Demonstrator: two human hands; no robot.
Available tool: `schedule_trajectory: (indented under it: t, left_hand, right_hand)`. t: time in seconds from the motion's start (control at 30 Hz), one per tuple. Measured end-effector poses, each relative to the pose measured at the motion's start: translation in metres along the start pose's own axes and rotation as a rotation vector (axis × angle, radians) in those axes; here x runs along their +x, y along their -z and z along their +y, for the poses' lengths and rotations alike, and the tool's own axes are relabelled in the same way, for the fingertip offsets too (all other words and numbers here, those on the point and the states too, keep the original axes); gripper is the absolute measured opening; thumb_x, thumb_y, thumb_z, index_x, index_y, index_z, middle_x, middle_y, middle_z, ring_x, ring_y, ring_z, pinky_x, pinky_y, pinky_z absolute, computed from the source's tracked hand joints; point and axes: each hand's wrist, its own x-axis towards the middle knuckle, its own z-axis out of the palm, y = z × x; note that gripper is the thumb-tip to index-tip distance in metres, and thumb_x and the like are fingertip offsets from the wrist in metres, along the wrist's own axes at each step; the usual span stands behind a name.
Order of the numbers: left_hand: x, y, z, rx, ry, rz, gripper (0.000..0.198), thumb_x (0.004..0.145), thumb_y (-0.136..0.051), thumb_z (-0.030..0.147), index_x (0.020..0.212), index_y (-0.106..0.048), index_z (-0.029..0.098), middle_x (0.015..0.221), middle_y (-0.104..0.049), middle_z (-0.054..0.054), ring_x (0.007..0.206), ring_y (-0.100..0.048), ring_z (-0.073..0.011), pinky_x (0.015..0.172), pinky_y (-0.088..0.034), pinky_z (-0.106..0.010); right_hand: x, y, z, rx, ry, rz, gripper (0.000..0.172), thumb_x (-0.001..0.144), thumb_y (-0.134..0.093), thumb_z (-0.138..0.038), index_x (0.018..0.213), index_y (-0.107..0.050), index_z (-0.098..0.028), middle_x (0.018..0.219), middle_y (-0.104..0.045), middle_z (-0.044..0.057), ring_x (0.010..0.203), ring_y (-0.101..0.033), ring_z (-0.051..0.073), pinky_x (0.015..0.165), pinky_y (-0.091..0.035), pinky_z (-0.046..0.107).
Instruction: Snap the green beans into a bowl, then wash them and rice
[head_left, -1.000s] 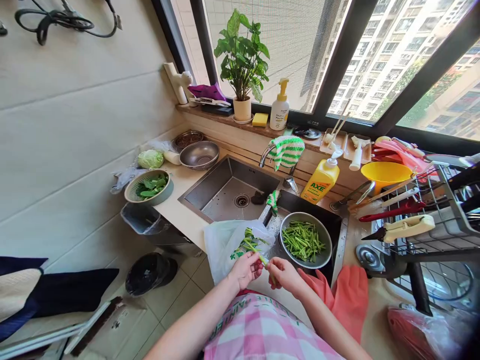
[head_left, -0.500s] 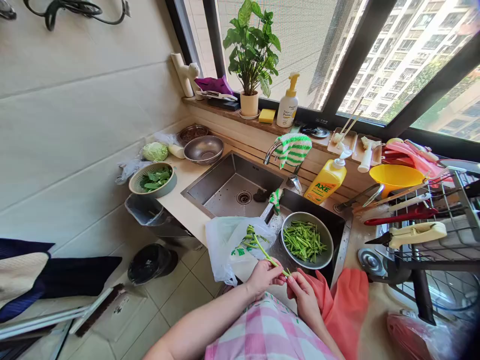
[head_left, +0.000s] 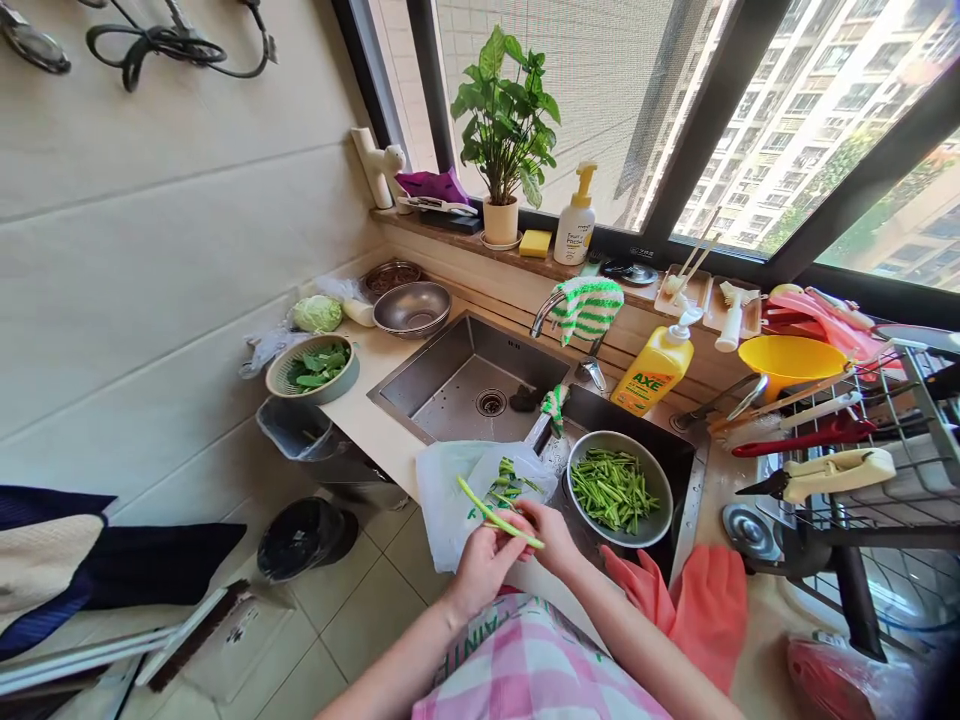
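A long green vegetable stem (head_left: 478,502) lies slantwise in my left hand (head_left: 486,565), its upper end pointing away over a white plastic bag (head_left: 442,490). My right hand (head_left: 551,538) is beside it with fingers curled together at the bag's mouth. What those fingertips pinch is small and partly hidden, perhaps a thin leafy piece. Green leaves (head_left: 506,478) lie in the bag just beyond the fingers. To the right, a metal bowl (head_left: 663,515) holds many cut green stems (head_left: 613,490) and sits in the smaller sink basin.
The larger sink basin (head_left: 450,385) is ahead, with a towel-draped faucet (head_left: 536,318). A colander (head_left: 349,385) of leaves stands left. Coral rubber gloves (head_left: 709,610) hang by my right arm. A yellow detergent bottle (head_left: 652,370) and dish rack (head_left: 919,420) are on the right.
The stem has swung to point further left and now rests in my left hand. My right hand has moved off the stem's lower end, up and left toward the bag.
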Motion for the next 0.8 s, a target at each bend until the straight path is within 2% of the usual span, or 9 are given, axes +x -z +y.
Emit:
schedule_trajectory:
  t: [0.07,0.1,0.13,0.23,0.37,0.53,0.63,0.73,0.8]
  left_hand:
    - [0.000,0.010,0.005,0.008,-0.016,0.077,0.023,0.075,-0.059,0.037,0.083,-0.051,0.017,0.078,-0.060,-0.002,0.070,-0.058,-0.0141,0.068,-0.048,-0.028]
    - [0.001,0.015,0.007,0.027,-0.028,0.108,0.022,0.075,-0.059,0.036,0.083,-0.051,0.017,0.078,-0.060,-0.002,0.070,-0.058,-0.0139,0.068,-0.048,-0.028]
    - [0.003,0.018,0.009,0.059,-0.038,0.130,0.021,0.075,-0.059,0.035,0.082,-0.051,0.017,0.077,-0.059,-0.002,0.070,-0.057,-0.0133,0.067,-0.047,-0.027]
    - [0.015,0.017,0.010,0.166,-0.039,0.141,0.019,0.071,-0.063,0.030,0.079,-0.054,0.016,0.069,-0.055,0.001,0.065,-0.053,-0.0108,0.064,-0.044,-0.023]
    - [0.042,-0.013,0.007,0.117,0.074,0.008,0.025,0.064,-0.067,0.031,0.079,-0.056,0.015,0.070,-0.058,0.001,0.062,-0.054,-0.0104,0.062,-0.044,-0.023]
    - [0.079,-0.066,-0.007,-0.018,0.236,-0.133,0.035,0.061,-0.069,0.042,0.076,-0.054,0.014,0.065,-0.060,0.000,0.057,-0.056,-0.0105,0.058,-0.045,-0.024]
    - [0.098,-0.091,-0.023,-0.056,0.288,-0.181,0.038,0.057,-0.072,0.043,0.072,-0.055,0.013,0.061,-0.058,0.002,0.052,-0.053,-0.0084,0.053,-0.043,-0.021]
    - [0.111,-0.104,-0.037,-0.080,0.312,-0.204,0.038,0.055,-0.073,0.043,0.070,-0.055,0.013,0.060,-0.058,0.002,0.050,-0.052,-0.0073,0.050,-0.041,-0.020]
    - [0.113,-0.107,-0.044,-0.064,0.329,-0.241,0.036,0.055,-0.073,0.041,0.068,-0.056,0.012,0.057,-0.057,0.003,0.048,-0.050,-0.0066,0.049,-0.039,-0.019]
  right_hand:
    - [0.017,-0.006,-0.006,-0.117,0.150,-0.023,0.027,0.073,-0.056,-0.034,0.094,-0.064,-0.018,0.099,-0.065,0.008,0.096,-0.056,0.023,0.086,-0.042,0.038]
    - [0.021,-0.006,-0.007,-0.117,0.163,-0.026,0.030,0.075,-0.053,-0.034,0.100,-0.063,-0.019,0.106,-0.063,0.009,0.101,-0.054,0.023,0.089,-0.040,0.039]
    - [0.020,-0.003,-0.008,-0.080,0.140,-0.017,0.031,0.079,-0.049,-0.035,0.102,-0.062,-0.018,0.107,-0.062,0.010,0.100,-0.055,0.022,0.088,-0.041,0.038]
    - [0.001,0.016,-0.009,0.110,0.024,-0.015,0.031,0.084,-0.044,-0.040,0.097,-0.062,-0.019,0.092,-0.066,0.007,0.080,-0.060,0.018,0.072,-0.048,0.031]
    - [-0.030,0.048,-0.010,0.095,0.045,0.067,0.023,0.079,-0.054,-0.040,0.081,-0.063,-0.019,0.074,-0.063,0.002,0.067,-0.056,0.015,0.061,-0.045,0.025]
    - [-0.050,0.090,0.003,-0.121,0.019,0.333,0.021,0.082,-0.048,-0.036,0.076,-0.060,-0.020,0.072,-0.061,0.003,0.065,-0.053,0.015,0.059,-0.042,0.025]
    - [-0.056,0.101,0.015,-0.181,-0.037,0.464,0.023,0.082,-0.045,-0.037,0.073,-0.057,-0.020,0.070,-0.060,0.004,0.063,-0.051,0.016,0.058,-0.041,0.026]
    - [-0.053,0.102,0.031,-0.063,-0.144,0.571,0.025,0.079,-0.046,-0.042,0.069,-0.054,-0.020,0.063,-0.055,0.002,0.056,-0.047,0.015,0.052,-0.038,0.025]
    - [-0.046,0.103,0.043,0.153,-0.233,0.643,0.028,0.076,-0.048,-0.047,0.068,-0.051,-0.021,0.055,-0.049,-0.002,0.049,-0.043,0.013,0.047,-0.036,0.025]
